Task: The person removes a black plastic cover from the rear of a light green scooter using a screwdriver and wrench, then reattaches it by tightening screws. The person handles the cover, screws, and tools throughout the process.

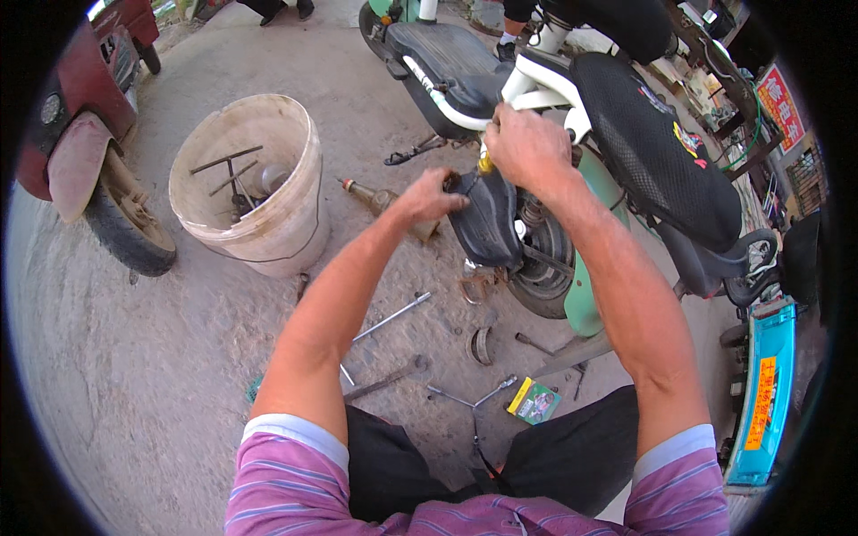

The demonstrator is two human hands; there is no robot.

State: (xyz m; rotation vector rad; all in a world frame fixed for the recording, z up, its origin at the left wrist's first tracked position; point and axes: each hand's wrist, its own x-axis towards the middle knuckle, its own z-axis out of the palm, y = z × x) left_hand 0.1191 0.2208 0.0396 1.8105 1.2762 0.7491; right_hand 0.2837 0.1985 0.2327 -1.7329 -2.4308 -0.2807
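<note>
My right hand [531,147] is wrapped round the yellow handle of a screwdriver [485,163], whose shaft points down at a black plastic cover [488,219] on the side of a scooter. My left hand [427,196] grips the left edge of that cover, fingers curled and thumb on top, close to the screwdriver's tip. What the tip meets is too small to make out. The green and white electric scooter [585,277] stands in front of me, its rear wheel [547,277] partly showing below the cover. Its black mesh-covered seat [657,147] is to the right of my right forearm.
A dirty white bucket [299,210] with tools inside stands at the left, near a red vehicle's wheel [134,223]. On the ground lie a wrench [386,379], a three-armed socket wrench [474,405], a metal ring [481,346] and a yellow-green box [534,401]. People's feet show at the far side.
</note>
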